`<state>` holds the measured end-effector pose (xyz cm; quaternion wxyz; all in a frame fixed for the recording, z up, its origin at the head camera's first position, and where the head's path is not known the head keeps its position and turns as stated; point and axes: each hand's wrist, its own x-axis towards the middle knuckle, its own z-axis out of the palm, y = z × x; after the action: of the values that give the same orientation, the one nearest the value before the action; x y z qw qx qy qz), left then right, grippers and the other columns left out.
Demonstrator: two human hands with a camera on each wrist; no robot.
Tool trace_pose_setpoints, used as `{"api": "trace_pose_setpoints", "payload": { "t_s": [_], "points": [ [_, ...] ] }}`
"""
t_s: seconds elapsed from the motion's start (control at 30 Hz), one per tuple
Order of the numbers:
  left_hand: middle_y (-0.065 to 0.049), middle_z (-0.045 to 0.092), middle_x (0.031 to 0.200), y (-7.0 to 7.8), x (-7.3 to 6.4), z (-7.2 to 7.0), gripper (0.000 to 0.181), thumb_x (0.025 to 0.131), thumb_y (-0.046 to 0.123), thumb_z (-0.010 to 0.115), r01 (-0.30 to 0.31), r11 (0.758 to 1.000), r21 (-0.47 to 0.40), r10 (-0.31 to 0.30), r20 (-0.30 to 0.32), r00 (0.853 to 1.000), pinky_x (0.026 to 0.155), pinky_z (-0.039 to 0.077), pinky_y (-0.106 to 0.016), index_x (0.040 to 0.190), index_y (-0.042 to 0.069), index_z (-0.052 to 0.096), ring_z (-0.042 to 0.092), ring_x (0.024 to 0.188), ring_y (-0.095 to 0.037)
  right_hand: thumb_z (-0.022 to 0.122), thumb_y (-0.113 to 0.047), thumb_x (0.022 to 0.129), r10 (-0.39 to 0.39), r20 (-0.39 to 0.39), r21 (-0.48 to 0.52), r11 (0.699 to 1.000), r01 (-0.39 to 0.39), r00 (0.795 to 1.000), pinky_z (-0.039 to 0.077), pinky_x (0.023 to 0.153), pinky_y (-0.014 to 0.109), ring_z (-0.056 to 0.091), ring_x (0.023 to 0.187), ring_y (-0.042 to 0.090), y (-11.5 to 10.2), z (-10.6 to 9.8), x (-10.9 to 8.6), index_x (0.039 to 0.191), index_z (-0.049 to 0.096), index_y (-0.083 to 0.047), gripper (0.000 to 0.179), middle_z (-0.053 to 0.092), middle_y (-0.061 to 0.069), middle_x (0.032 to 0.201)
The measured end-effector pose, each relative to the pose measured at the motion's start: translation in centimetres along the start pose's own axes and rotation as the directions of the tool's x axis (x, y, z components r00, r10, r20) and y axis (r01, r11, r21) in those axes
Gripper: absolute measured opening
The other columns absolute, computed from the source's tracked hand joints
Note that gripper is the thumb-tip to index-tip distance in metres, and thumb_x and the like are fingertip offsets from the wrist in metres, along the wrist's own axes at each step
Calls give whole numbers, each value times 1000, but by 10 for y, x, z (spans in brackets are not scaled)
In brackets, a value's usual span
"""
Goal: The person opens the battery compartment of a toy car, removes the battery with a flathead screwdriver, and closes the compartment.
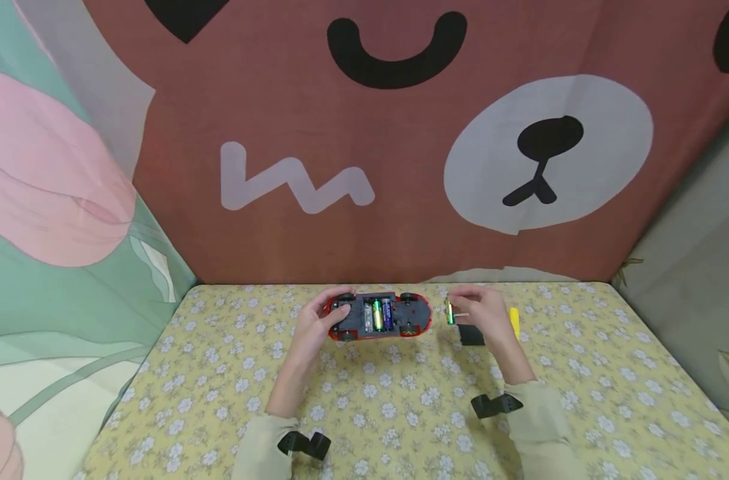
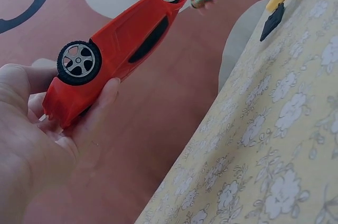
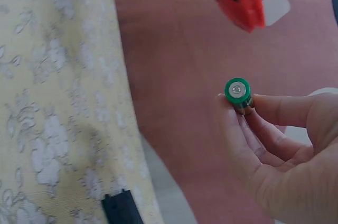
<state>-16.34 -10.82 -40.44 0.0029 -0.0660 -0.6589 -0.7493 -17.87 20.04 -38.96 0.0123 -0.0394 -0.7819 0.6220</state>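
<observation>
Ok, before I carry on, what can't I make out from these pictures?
Toy car: right wrist view, mostly cut off by the top edge.
Batteries inside it: left wrist view, hidden by its body; head view, markings too small to read.
Black cover: right wrist view, cut off by the bottom edge.
Yellow tool: head view, partly behind the right hand.

red toy car (image 1: pixel 405 316) held underside-out, battery bay (image 1: pixel 368 319) uncovered; green-and-gold battery (image 3: pixel 239 93) apart, near one end.
</observation>
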Motion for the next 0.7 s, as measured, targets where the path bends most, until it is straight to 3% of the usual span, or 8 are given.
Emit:
{"api": "trace_pose_setpoints", "payload": {
  "t_s": [0.23,0.47,0.7],
  "points": [
    [-14,61,138,0,0,0,39,98,9,69,8,1000,9,-8,-8,1000,85,56,-32,136,2,65,58,116,-27,66,-10,101,39,30,-52,998,-37,999,61,78,42,70,79,16,14,3,4,121,66,13,30,70,22,106],
    [-13,62,138,-2,1,1,42,98,7,68,-4,1000,14,4,0,1000,84,55,-30,138,-3,62,57,118,-27,63,-8,102,76,70,-118,991,-68,995,61,76,40,68,78,16,27,6,8,119,67,14,28,70,18,100],
    [-13,62,136,-2,1,2,40,98,7,68,-3,1000,11,3,7,1000,84,56,-31,137,-1,64,57,117,-27,64,-5,100,106,86,-158,983,-92,991,60,74,40,67,79,20,37,12,11,116,69,13,25,70,18,98]
  ]
}}
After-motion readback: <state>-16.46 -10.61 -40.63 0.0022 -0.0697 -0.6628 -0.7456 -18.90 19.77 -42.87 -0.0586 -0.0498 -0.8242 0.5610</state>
